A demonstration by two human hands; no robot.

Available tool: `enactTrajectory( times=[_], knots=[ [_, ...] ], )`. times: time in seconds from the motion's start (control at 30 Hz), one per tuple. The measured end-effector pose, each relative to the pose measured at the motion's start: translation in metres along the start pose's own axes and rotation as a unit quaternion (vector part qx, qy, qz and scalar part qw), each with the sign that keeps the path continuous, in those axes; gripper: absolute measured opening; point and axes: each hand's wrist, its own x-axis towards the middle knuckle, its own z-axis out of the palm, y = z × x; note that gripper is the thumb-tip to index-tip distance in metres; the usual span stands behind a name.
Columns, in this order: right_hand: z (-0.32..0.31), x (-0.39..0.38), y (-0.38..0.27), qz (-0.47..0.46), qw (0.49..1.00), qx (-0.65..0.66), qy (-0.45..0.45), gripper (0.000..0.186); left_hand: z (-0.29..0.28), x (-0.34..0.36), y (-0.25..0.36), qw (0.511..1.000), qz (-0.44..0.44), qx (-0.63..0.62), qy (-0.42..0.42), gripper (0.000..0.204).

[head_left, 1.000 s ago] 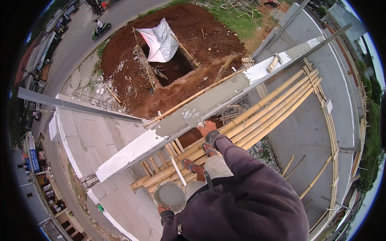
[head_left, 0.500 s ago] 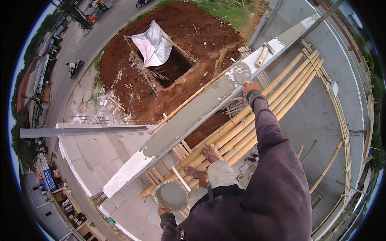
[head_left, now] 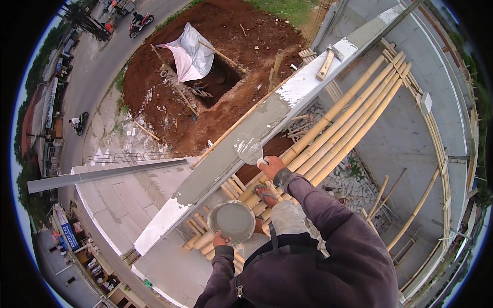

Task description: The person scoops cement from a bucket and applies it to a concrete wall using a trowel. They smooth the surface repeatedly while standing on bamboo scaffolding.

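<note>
My right hand (head_left: 272, 167) is closed around the short pale handle of a round, flat trowel (head_left: 248, 148). The trowel's mortar-smeared disc lies against the grey wet mortar (head_left: 210, 169) along the top of a narrow white block wall (head_left: 159, 224). My left hand (head_left: 221, 239) grips the rim of a round bowl (head_left: 209, 218) filled with grey mortar, held below the wall near my feet. Farther up the wall top rests a hammer (head_left: 327, 62) with a wooden handle, out of reach of both hands.
I stand in sandals on lashed bamboo poles (head_left: 334, 133), high above rubble. Beyond the wall, red soil (head_left: 149, 113) surrounds a pit partly covered by a pale sheet (head_left: 192, 54). A grey metal beam (head_left: 108, 175) juts out leftward. Motorbikes (head_left: 141, 25) travel the road.
My right hand has drawn the trowel down along the wall top, toward me and to the left. The bowl in my left hand has risen slightly and shifted right.
</note>
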Motion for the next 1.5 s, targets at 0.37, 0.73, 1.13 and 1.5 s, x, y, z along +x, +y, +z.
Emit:
enactTrajectory(
  times=[0.37,0.73,1.13,1.5],
  knots=[
    [0.067,-0.104,0.012,0.064,0.933,-0.276,-0.222,0.029,0.108,-0.073,-0.019,0.980,0.068,0.152,-0.111,0.011],
    [-0.065,-0.107,-0.008,0.076,0.982,-0.048,-0.169,0.035,0.160,-0.101,-0.011,0.979,0.055,0.134,-0.143,0.016],
    [-0.174,0.090,-0.024,-0.223,0.816,-0.523,0.106,0.033,0.107,-0.068,-0.017,0.991,0.077,0.078,-0.077,0.016],
    [-0.174,0.124,0.016,-0.254,0.808,-0.507,0.157,0.040,0.034,-0.046,-0.019,0.996,0.069,0.059,0.000,0.016]
  ],
)
